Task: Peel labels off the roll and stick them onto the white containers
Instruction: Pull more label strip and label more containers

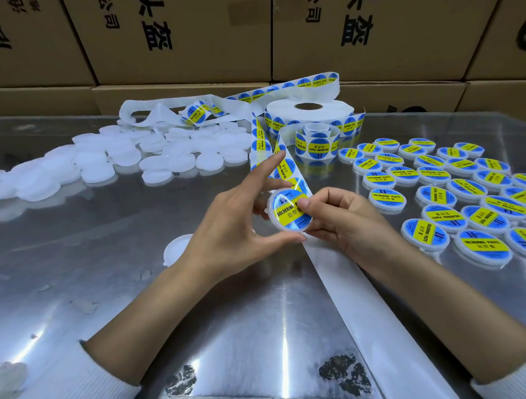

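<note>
Thumb of right hand (343, 217) presses label (289, 212) onto container (279, 228) gripped by left hand (227, 230); next, set it among finished ones.

Held container's label (287, 212) partly covered by thumb, cardboard boxes (172, 38) cropped (print cut off)

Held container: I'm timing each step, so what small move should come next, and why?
Probably set the held container among the labelled containers on the right: its label already covers the lid, the right hand's thumb presses it, and the left hand grips the rim.
</note>
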